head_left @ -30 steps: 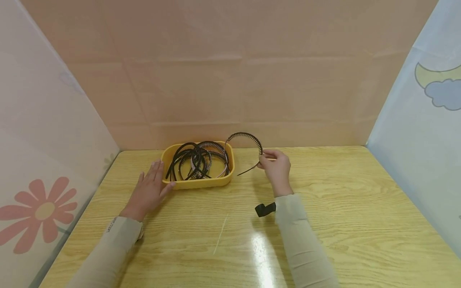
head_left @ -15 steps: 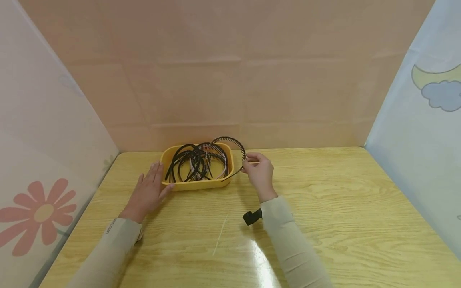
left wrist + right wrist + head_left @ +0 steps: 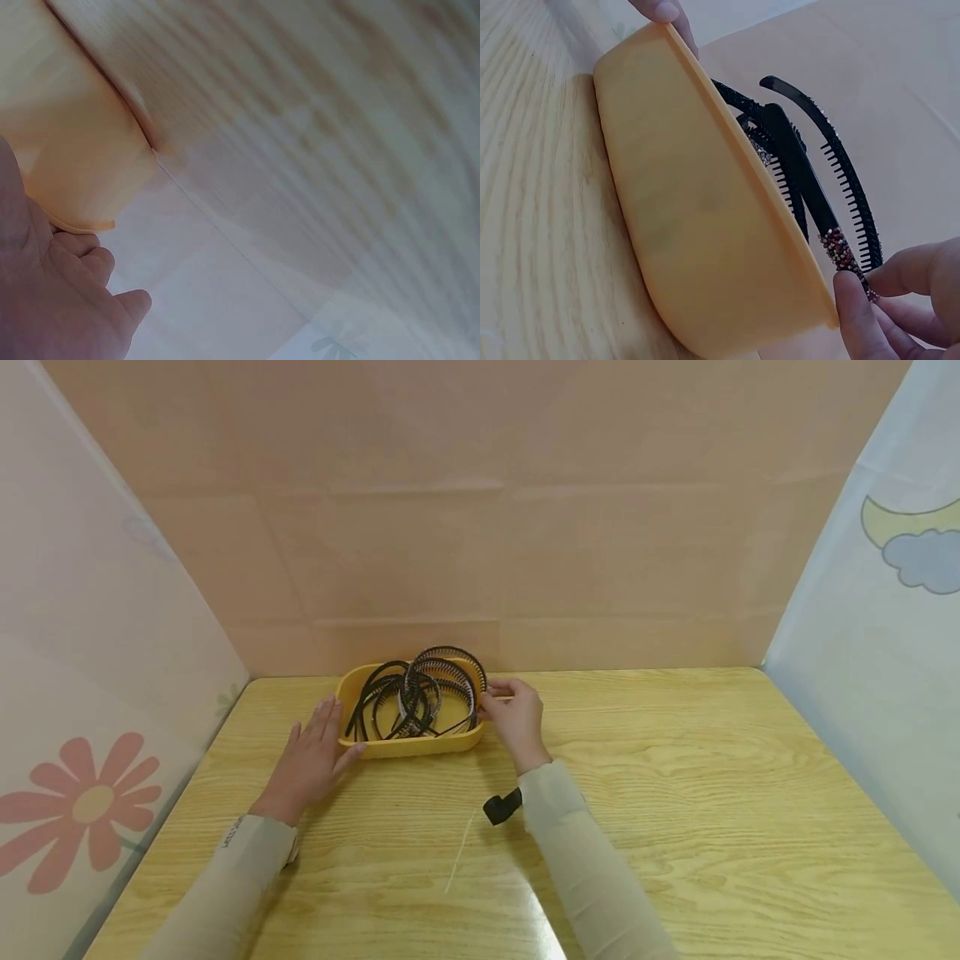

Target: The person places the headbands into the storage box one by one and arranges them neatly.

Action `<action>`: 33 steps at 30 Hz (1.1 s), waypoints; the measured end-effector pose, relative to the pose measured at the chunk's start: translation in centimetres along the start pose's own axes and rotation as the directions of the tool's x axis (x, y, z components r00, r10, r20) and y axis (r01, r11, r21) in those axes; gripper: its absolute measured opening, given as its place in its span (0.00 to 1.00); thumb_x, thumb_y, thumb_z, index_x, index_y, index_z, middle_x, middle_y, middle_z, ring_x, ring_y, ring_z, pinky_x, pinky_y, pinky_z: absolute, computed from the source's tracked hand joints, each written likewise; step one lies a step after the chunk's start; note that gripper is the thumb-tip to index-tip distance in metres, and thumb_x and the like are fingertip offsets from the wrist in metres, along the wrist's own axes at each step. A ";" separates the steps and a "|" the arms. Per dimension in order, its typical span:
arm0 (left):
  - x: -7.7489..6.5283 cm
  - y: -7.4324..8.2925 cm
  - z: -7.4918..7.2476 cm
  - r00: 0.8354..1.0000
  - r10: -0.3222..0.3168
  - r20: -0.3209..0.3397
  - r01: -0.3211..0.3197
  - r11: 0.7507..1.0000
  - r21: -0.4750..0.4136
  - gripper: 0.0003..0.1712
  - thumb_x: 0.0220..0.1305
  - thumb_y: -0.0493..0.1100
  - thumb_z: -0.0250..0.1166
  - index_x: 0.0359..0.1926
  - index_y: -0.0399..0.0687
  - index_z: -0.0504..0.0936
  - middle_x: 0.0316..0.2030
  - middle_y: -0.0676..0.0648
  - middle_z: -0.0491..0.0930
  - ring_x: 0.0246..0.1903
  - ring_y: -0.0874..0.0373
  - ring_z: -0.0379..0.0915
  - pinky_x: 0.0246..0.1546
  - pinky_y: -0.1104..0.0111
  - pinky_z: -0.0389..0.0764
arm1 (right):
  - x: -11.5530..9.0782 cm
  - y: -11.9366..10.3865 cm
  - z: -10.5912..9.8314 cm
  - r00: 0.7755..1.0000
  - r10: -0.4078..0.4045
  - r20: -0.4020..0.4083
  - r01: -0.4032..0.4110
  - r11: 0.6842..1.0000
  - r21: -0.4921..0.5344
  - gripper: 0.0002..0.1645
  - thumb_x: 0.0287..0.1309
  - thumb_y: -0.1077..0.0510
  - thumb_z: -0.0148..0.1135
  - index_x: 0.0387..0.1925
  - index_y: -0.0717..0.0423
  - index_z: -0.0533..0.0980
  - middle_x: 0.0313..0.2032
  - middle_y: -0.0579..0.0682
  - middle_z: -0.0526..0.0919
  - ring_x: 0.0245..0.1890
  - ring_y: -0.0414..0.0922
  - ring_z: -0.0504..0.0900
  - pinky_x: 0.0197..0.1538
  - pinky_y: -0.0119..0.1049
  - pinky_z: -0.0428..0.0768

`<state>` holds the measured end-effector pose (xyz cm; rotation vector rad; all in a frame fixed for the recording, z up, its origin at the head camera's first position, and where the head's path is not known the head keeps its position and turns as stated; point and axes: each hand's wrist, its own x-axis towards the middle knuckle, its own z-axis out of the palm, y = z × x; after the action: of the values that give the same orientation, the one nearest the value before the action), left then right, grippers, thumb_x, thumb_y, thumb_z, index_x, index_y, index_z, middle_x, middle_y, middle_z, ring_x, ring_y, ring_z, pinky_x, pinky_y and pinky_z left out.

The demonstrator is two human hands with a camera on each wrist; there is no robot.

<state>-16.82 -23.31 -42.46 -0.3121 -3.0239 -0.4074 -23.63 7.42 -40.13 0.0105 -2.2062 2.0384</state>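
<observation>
A toothed black headband (image 3: pixel 457 652) with a bead-covered stretch is pinched between the thumb and fingers of my right hand (image 3: pixel 517 714). It arches over the right end of a yellow plastic basket (image 3: pixel 420 747). In the right wrist view, the pinched beaded part (image 3: pixel 838 250) sits close beside the basket rim. Inside the basket lies a tangle of several black headbands (image 3: pixel 390 702), some toothed, some with glittery parts. My left hand (image 3: pixel 307 760) rests against the basket's left end, fingers extended along the wall and thumb at the front corner.
The basket stands on a wood-grain table (image 3: pixel 712 793), near its back edge. A plain pinkish-brown sheet (image 3: pixel 480 527) rises behind it. Pale printed side panels flank the table, with a flower (image 3: pixel 93 802) at left and a moon-and-cloud drawing (image 3: pixel 922 556) at right.
My right hand has moved left with the headband, from beside the basket to over its right end among the other headbands. The left hand and basket have stayed in place.
</observation>
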 end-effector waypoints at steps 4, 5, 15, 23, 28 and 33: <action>-0.1 0.1 0.0 1.000 -0.003 0.001 0.003 1.000 0.002 0.50 0.79 0.64 0.47 0.79 0.31 0.39 0.79 0.31 0.39 0.78 0.35 0.35 0.72 0.35 0.42 | 0.1 -0.4 0.4 1.000 -0.010 0.003 0.010 0.998 -0.054 0.14 0.63 0.69 0.65 0.50 0.70 0.81 0.40 0.61 0.83 0.37 0.62 0.88 0.39 0.47 0.88; -0.1 0.1 0.0 1.000 -0.002 -0.002 0.002 1.000 0.001 0.50 0.79 0.64 0.47 0.79 0.31 0.39 0.79 0.31 0.39 0.78 0.35 0.36 0.72 0.35 0.42 | 0.2 -0.5 0.5 1.000 -0.014 0.001 0.014 0.997 -0.074 0.14 0.63 0.69 0.65 0.50 0.69 0.81 0.40 0.61 0.83 0.37 0.62 0.88 0.38 0.47 0.88; -0.1 0.1 0.0 1.000 -0.001 -0.007 0.001 1.000 0.001 0.51 0.78 0.63 0.48 0.79 0.31 0.40 0.79 0.31 0.40 0.78 0.35 0.36 0.72 0.35 0.43 | 0.6 -0.7 0.7 0.998 -0.064 -0.014 0.058 0.965 -0.256 0.14 0.63 0.66 0.66 0.49 0.68 0.82 0.39 0.60 0.85 0.30 0.52 0.89 0.31 0.35 0.86; -0.1 0.1 -0.1 1.000 0.000 -0.002 0.000 1.000 -0.002 0.50 0.78 0.63 0.47 0.79 0.31 0.40 0.79 0.30 0.40 0.78 0.35 0.36 0.72 0.35 0.42 | 0.9 -0.5 0.5 0.991 -0.131 0.006 0.124 0.926 -0.358 0.12 0.62 0.67 0.67 0.46 0.69 0.82 0.38 0.61 0.86 0.32 0.53 0.88 0.36 0.41 0.87; 0.0 0.0 -0.2 1.000 0.000 0.004 0.000 1.000 -0.003 0.50 0.79 0.64 0.46 0.79 0.31 0.39 0.79 0.31 0.39 0.78 0.35 0.35 0.72 0.35 0.42 | 1.0 -0.2 0.1 0.987 -0.154 0.036 0.157 0.917 -0.365 0.12 0.62 0.67 0.66 0.46 0.69 0.83 0.38 0.60 0.86 0.36 0.53 0.87 0.38 0.43 0.87; -0.1 0.0 -0.2 1.000 0.002 0.009 -0.002 1.000 -0.004 0.50 0.79 0.63 0.47 0.79 0.31 0.39 0.79 0.30 0.39 0.78 0.35 0.35 0.72 0.35 0.42 | 0.7 -0.2 -0.8 0.981 -0.180 0.074 0.194 0.902 -0.384 0.12 0.63 0.65 0.63 0.45 0.67 0.83 0.38 0.58 0.86 0.37 0.52 0.86 0.38 0.43 0.86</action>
<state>-16.75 -23.35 -42.31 -0.3176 -3.0322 -0.4128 -24.28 8.25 -39.82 0.2114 -2.4847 1.4841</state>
